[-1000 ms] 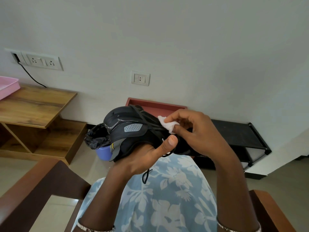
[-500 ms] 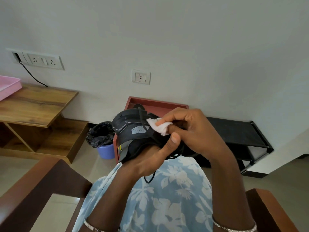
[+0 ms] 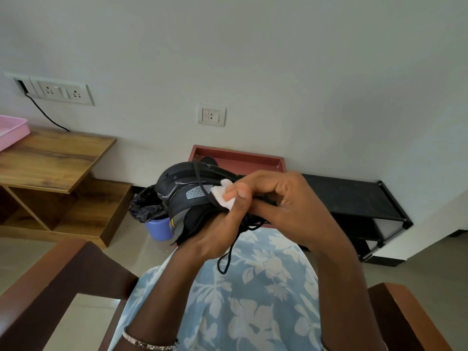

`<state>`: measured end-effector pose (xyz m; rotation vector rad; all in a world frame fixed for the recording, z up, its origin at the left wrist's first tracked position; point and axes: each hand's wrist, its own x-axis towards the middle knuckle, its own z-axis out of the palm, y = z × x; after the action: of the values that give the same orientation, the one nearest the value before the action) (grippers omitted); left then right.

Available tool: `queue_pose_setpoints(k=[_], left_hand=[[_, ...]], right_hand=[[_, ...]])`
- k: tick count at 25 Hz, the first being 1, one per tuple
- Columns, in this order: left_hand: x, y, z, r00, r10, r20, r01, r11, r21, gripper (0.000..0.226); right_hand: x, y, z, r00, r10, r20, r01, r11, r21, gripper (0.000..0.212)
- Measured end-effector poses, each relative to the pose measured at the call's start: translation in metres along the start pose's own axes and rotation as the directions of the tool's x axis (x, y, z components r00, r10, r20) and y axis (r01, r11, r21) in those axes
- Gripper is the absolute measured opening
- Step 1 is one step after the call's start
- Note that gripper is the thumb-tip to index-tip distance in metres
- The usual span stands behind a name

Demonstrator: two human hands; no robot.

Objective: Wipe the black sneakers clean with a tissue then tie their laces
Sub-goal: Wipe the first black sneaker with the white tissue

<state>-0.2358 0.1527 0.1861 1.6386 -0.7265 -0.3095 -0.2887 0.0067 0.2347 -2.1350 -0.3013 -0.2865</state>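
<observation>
Black sneaker (image 3: 182, 192) held up over the lap. Left hand (image 3: 211, 235) cups it from beneath, grip clamped round it. Right hand (image 3: 281, 198) pinches tissue (image 3: 222, 196) against the upper. Shoe probably light, semi-stiff, best held by the sole. Tissue flimsy, likely to tear. Loose lace (image 3: 228, 257) dangles.

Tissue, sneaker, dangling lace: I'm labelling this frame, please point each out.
tissue (image 3: 222, 198), head view, exposed white wad.
sneaker (image 3: 173, 182), head view, black side panel.
lace (image 3: 233, 243), head view, loose hanging strand.
</observation>
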Motion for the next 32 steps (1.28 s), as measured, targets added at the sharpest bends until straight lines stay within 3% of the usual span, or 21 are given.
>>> queue_pose_setpoints(k=[2,5,7,9,11,16,19,22,24,26,29,32], left_hand=[[0.002,-0.001,-0.004,1.000,0.005,0.014,-0.004,0.992,-0.124,0.075],[0.006,-0.001,-0.007,0.991,-0.136,-0.006,0.130,0.956,-0.264,0.098],[0.008,0.002,-0.006,0.985,-0.168,0.042,0.173,0.938,-0.302,0.107],[0.009,0.010,-0.007,0.978,-0.205,0.042,0.205,0.900,-0.385,0.100],[0.010,0.013,-0.010,0.973,-0.229,0.038,0.218,0.848,-0.482,0.101],[0.016,0.006,-0.014,0.948,-0.315,0.036,0.259,0.705,-0.661,0.119],[0.017,0.003,-0.014,0.944,-0.328,0.029,0.253,0.669,-0.698,0.124],[0.015,0.006,-0.017,0.932,-0.361,0.012,0.236,0.585,-0.776,0.108],[0.015,0.010,-0.017,0.936,-0.352,0.003,0.219,0.575,-0.788,0.098],[0.015,0.015,-0.017,0.934,-0.358,-0.006,0.211,0.563,-0.799,0.092],[0.016,0.016,-0.018,0.918,-0.394,-0.034,0.187,0.508,-0.841,0.086],[0.017,0.018,-0.018,0.904,-0.426,-0.030,0.177,0.437,-0.882,0.080]], right_hand=[[-0.002,0.011,-0.009,0.992,0.037,-0.121,-0.045,0.997,-0.066,0.026],[-0.004,0.014,-0.010,0.966,0.033,-0.255,-0.079,0.982,-0.173,0.030],[-0.003,0.002,0.006,0.980,-0.001,-0.198,-0.025,0.992,-0.128,0.027],[-0.003,-0.010,0.023,0.987,-0.064,-0.145,0.045,0.990,-0.132,0.025],[0.000,-0.008,0.025,0.980,-0.090,-0.179,0.062,0.986,-0.156,0.026],[0.007,0.024,0.013,0.853,-0.151,-0.499,-0.095,0.897,-0.433,0.026],[0.005,0.015,0.034,0.883,-0.112,-0.457,-0.045,0.947,-0.320,0.020],[0.003,0.004,0.055,0.925,-0.104,-0.365,0.018,0.973,-0.231,0.015],[0.012,0.009,0.054,0.880,-0.163,-0.446,-0.021,0.926,-0.378,0.016],[0.022,0.015,0.042,0.782,-0.232,-0.578,-0.122,0.853,-0.508,0.018],[0.028,0.021,0.021,0.680,-0.268,-0.683,-0.212,0.820,-0.532,0.023],[0.027,0.032,0.028,0.670,-0.236,-0.703,-0.210,0.849,-0.485,0.017]])
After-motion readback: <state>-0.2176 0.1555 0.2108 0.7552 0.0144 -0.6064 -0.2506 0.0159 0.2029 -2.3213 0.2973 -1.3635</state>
